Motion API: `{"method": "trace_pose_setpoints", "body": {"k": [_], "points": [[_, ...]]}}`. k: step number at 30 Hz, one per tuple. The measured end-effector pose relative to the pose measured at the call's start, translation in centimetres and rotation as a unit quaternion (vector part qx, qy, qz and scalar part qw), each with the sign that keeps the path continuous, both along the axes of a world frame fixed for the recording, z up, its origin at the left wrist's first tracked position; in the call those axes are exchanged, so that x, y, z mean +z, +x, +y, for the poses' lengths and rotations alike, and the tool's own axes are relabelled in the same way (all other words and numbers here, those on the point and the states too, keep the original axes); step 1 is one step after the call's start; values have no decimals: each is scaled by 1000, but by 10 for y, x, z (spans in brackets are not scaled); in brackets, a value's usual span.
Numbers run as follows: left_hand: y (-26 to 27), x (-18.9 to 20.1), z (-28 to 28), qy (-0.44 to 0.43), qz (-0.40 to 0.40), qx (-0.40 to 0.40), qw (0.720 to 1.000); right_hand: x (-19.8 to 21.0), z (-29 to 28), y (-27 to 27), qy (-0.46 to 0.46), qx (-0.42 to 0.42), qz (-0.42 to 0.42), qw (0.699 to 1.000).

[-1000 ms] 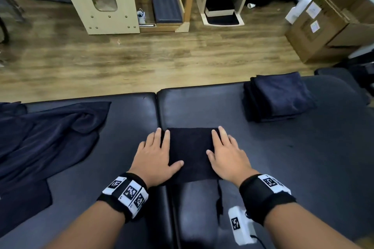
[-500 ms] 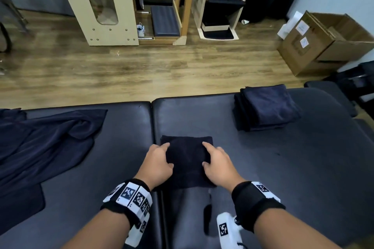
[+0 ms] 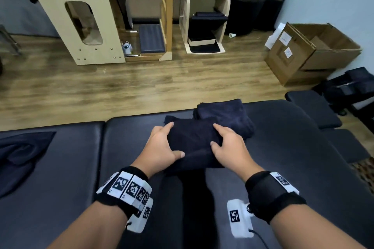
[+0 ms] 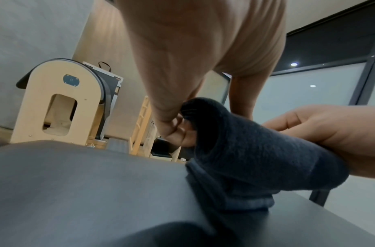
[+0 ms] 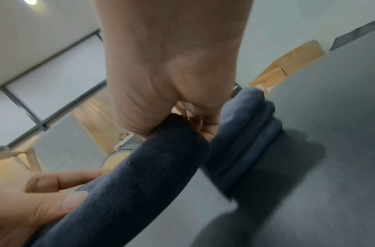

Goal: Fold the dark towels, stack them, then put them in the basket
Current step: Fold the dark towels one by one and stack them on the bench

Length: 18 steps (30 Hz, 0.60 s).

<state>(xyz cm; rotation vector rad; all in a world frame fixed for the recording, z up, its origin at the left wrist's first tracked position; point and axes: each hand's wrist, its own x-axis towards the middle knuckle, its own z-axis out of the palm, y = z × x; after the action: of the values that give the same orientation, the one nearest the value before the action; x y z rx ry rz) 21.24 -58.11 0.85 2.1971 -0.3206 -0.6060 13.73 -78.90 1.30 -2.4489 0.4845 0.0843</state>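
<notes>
my left hand (image 3: pixel 159 147) and my right hand (image 3: pixel 228 148) grip the folded towel (image 3: pixel 192 141) from opposite sides, thumbs on top and fingers curled under its edges. towel is lifted off the black padded table (image 3: pixel 293 157), sagging between the hands, just in front of the stack of folded towels (image 3: pixel 226 116) and overlapping its near edge. unfolded dark towels (image 3: pixel 22 153) lie well left of the stack.

The folded towel (image 3: pixel 194 139) is dark, fuzzy matt cloth, like the stack (image 3: pixel 226 117) behind it. The desk (image 3: pixel 293 147) looks like smooth, faintly sheened padded vinyl; the floor (image 3: pixel 141 87) glossy wood-grain; the far-right box (image 3: pixel 303 54) matt cardboard.
</notes>
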Motion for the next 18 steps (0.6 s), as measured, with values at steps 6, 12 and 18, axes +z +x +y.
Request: {"method": "trace_pose_setpoints", "body": {"k": [6,12,18], "points": [[32,17,-98,-24,2,27,999,25,-100,40,-28,5,-26,999],[54,-2,-161,7,-7,21,1000,9,-150,71,-63,15,24,998],[49,-20,-168,213,-98,-108,966,-20,-148,56,-103,109,113,982]]}}
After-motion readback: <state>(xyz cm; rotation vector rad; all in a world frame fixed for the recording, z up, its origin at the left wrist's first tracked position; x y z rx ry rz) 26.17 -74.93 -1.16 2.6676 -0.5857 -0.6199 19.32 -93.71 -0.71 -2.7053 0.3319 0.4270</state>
